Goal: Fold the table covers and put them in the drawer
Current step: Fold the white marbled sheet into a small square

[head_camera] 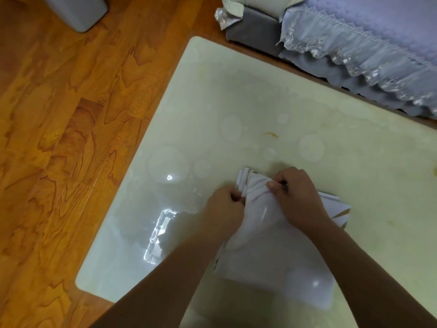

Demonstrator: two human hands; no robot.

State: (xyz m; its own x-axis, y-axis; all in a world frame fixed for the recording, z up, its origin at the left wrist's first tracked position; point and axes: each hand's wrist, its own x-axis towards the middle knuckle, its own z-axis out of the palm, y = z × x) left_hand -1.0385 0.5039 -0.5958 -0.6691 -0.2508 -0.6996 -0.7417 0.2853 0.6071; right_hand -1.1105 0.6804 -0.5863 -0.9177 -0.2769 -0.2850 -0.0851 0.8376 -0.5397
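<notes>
A glossy cream table (pixel 260 110) with rounded corners stood on an orange-brown wooden floor (pixel 59 126). Faint round marks and a small orange stain (pixel 271 134) showed on its top. Beyond the table's far edge lay a grey cushion (pixel 254 31) and a pale lavender cover with a lace frill (pixel 350 58). A grey bin (pixel 78 10) stood on the floor beyond the far left corner.
</notes>
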